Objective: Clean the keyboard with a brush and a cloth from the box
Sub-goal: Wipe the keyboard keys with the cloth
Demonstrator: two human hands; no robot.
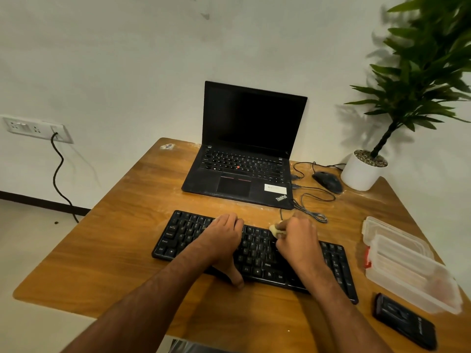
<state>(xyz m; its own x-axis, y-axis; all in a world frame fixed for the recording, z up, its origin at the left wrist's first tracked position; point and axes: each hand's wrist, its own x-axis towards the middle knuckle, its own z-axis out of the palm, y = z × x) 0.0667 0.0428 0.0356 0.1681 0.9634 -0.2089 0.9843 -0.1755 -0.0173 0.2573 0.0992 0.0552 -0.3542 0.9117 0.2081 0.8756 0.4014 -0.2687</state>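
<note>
A black keyboard [257, 253] lies across the middle of the wooden table [122, 250]. My left hand [221, 240] rests flat on its left-centre keys, fingers reaching the far edge and thumb hanging over the near edge. My right hand [297, 238] is curled over the keys right of centre and pinches a small pale yellow cloth [275, 230] against the top row. The clear plastic box [407, 263] stands open to the right of the keyboard. No brush is visible.
A black laptop [244, 154] stands open behind the keyboard, with a mouse [327, 182] and tangled cables [311, 207] to its right. A potted plant [364, 171] fills the far right corner. A dark phone [405, 322] lies near the front right edge.
</note>
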